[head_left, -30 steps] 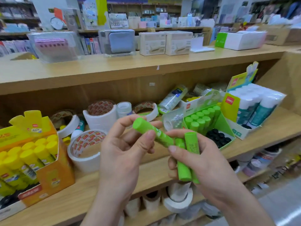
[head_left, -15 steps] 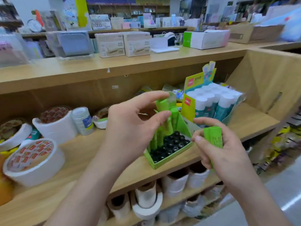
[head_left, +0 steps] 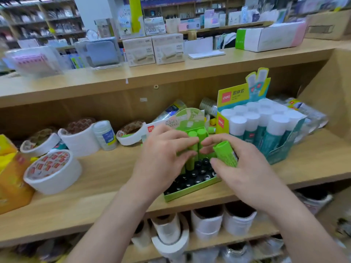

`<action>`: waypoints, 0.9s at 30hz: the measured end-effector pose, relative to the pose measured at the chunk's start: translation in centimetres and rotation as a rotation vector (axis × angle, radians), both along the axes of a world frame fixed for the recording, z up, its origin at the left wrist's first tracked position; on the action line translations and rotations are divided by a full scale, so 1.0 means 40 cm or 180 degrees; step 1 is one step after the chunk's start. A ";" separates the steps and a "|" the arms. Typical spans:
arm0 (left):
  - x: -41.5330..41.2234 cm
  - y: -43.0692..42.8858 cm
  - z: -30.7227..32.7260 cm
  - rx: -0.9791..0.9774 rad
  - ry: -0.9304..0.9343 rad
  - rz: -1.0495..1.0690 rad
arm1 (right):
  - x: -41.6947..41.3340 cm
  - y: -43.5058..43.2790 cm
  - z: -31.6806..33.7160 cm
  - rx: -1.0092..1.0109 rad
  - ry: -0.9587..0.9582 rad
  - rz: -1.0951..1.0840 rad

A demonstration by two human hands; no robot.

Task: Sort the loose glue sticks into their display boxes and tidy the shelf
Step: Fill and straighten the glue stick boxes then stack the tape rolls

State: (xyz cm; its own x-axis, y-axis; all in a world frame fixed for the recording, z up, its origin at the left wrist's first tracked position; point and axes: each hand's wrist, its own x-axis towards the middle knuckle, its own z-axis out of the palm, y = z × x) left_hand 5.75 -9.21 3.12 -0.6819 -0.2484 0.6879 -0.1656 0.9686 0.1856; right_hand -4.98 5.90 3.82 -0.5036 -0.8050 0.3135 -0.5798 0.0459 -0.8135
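A green display box (head_left: pixel 191 191) stands at the front of the middle shelf, its black holder slots partly showing. Several green glue sticks (head_left: pixel 197 134) stand upright in its back rows. My left hand (head_left: pixel 163 160) is over the box, its fingertips on the upright sticks. My right hand (head_left: pixel 245 168) holds a loose green glue stick (head_left: pixel 226 154), tilted, just right of those upright sticks above the box. Part of the box lies hidden under both hands.
A teal box of white-capped glue sticks (head_left: pixel 266 130) stands right of the green box. Tape rolls (head_left: pixel 53 169) and a yellow-orange box (head_left: pixel 11 173) sit to the left. The wooden shelf (head_left: pixel 106 188) has a side wall at right. More rolls lie below.
My left hand no longer carries its own stick and now rests its fingers on the sticks standing in the box. My right hand has moved up and left to the box with its stick.
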 end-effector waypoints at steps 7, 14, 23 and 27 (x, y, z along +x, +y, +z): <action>0.009 -0.004 -0.023 -0.0472 -0.0076 0.0299 | -0.016 -0.016 0.010 0.0232 0.0105 0.0379; 0.009 0.015 -0.033 -0.0276 -0.0277 0.0323 | -0.030 -0.022 0.007 0.0273 -0.0395 0.0511; 0.028 0.027 -0.031 -0.0521 -0.0443 0.0250 | -0.001 -0.007 -0.024 -0.1209 -0.3438 0.1154; 0.063 0.128 -0.005 0.0057 0.0552 0.0188 | 0.036 -0.018 -0.035 -0.1690 -0.4142 0.1199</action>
State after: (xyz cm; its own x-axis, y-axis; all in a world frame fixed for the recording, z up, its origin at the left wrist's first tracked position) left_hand 8.26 -4.09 2.91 -0.5373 -0.2978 0.7891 -0.1860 0.9544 0.2335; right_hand -3.55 5.19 2.42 -0.4475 -0.8880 0.1061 0.6568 -0.4069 -0.6349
